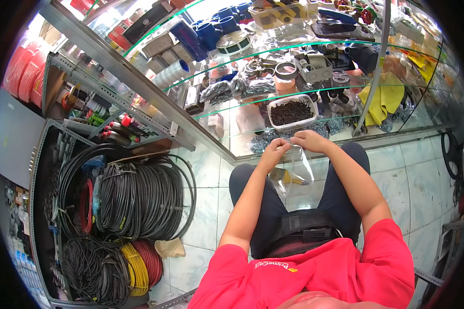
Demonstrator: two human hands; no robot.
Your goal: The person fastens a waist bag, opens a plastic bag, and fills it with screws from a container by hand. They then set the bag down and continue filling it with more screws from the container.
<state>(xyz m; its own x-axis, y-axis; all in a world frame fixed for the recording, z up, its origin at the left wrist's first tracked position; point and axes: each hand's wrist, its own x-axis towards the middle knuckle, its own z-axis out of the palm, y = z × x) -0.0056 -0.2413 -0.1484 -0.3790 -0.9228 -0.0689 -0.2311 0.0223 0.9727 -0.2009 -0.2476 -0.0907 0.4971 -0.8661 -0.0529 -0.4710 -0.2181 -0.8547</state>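
My left hand [276,152] and my right hand [311,141] are close together over my lap, fingers pinched at the top edge of a clear plastic bag [300,164]. The bag hangs down between my knees. A yellow and dark object [294,177] shows through or behind its lower part; I cannot tell what it is. Just beyond my hands, on the lowest shelf of the glass case, sits a white plastic tub [269,119] filled with dark screws or similar small pieces [292,112].
Glass shelves [214,109] in front hold pipe fittings, tape rolls and a yellow cloth [381,103]. At left, coils of black cable [139,195], yellow wire [134,269] and red wire [153,265] stand by a metal rack [38,206]. Tiled floor [201,219] lies below.
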